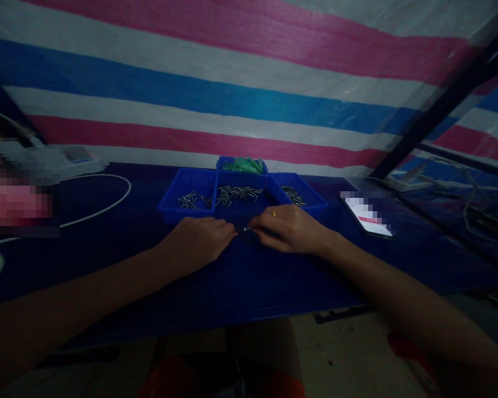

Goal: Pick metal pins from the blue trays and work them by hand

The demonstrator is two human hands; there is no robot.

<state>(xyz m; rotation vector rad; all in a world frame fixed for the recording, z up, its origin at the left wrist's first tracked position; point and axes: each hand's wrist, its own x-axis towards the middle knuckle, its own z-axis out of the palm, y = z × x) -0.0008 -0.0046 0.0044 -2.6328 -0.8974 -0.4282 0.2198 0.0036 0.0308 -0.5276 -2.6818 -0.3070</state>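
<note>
Over the near part of the blue table, my left hand (203, 239) and my right hand (285, 228) face each other with fingertips pinched. Between them runs a small thin metal pin (245, 229) with a bright spot. Both hands grip it, one from each side; its ends are hidden by the fingers. Just beyond lies a loose pile of thin metal pins (238, 193). More pins are in the left blue bin (164, 208) and in the right blue bin (315, 200). My right hand wears a ring.
A third blue bin (243, 178) at the back holds green plastic packaging (244, 165). To the right lies a phone (371, 218). A white device (74, 160) and a white cable (126, 190) are at left. Striped sheeting (240, 105) hangs behind the table (249, 293).
</note>
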